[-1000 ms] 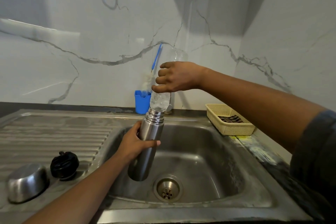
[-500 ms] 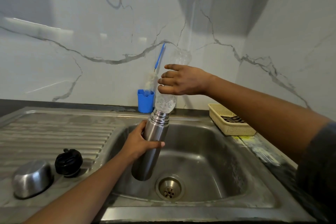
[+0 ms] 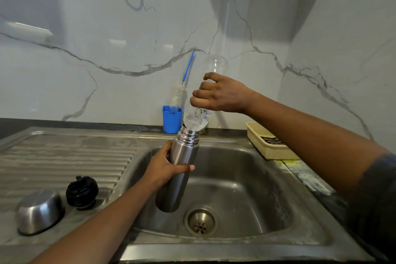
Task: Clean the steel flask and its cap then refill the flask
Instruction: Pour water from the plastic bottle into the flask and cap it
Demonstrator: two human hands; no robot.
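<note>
A person's left hand [image 3: 166, 167] gripped the steel flask [image 3: 171, 193] around its upper body, holding it tilted above the sink [image 3: 257, 180] basin, its base near the drain [image 3: 201, 221]. The right hand [image 3: 220, 94] clasped an upturned clear plastic bottle [image 3: 196, 118], its neck set in the flask's open mouth, water showing in its lower part. On the drainboard [image 3: 64, 156] at left, the steel cap [image 3: 39, 212] sat just beside a black stopper [image 3: 82, 192]. A bottle brush [image 3: 179, 96] stood in a blue holder [image 3: 171, 119] against the marble wall, and a cream basket [image 3: 263, 141] lay at right
</note>
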